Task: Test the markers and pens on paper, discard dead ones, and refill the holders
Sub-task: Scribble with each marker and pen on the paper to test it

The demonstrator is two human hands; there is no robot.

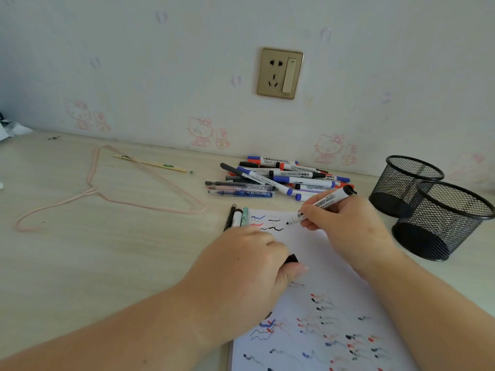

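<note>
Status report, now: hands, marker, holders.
Right hand grips black whiteboard marker, tip at paper. Left hand holds black cap. Both mesh holders look empty. Nothing in the way.

A home bedroom desk: cartoon-cat wallpaper, a wall socket, a pink clothes hanger.

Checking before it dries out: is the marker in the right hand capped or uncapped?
Uncapped: the marker in the right hand shows its bare black tip above the paper.

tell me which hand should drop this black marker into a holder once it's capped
Right: the right hand already grips the black whiteboard marker, and both mesh holders stand on its side.
</note>
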